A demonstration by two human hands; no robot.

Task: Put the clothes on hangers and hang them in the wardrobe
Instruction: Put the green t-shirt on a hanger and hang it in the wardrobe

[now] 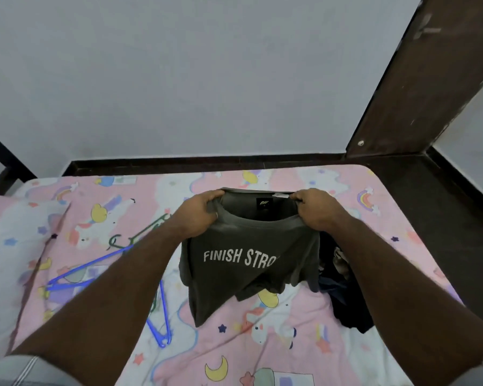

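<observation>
Bed point(346, 190) under pink unicorn sheet, grey wall behind; my left hand point(198, 215) and right hand point(315, 208) gripped grey T-shirt point(243, 274) at collar, above bed.

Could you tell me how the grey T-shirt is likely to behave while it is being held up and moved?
Probably floppy: the grey T-shirt sags and folds below the left hand and right hand gripping its neckline. It likely weighs little, hanging from the fingers alone. Its hem may drag across the bedsheet.
</observation>
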